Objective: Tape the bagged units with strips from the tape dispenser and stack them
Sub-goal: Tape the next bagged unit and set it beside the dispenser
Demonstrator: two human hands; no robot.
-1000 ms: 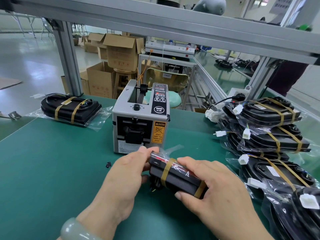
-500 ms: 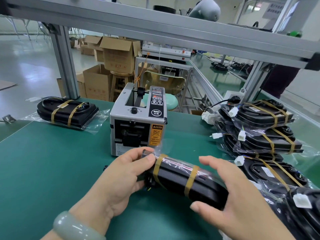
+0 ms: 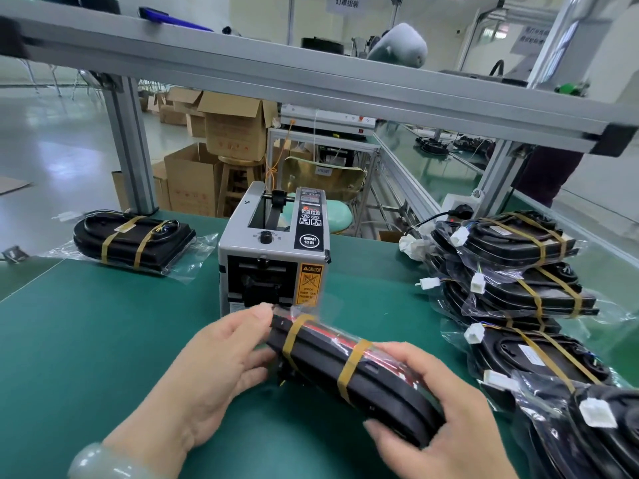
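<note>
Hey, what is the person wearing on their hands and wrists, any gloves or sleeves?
No gloves and no sleeves in view. The left hand has a smooth, pale green, rounded bangle at the wrist; the right hand wears nothing visible.

Cardboard boxes (image 3: 232,127) behind green bench (image 3: 86,340); wooden stool (image 3: 238,181).

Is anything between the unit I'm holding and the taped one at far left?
Only bare green mat lies between the held unit and the taped unit; the front left corner of the tape dispenser sits close to that path.
</note>
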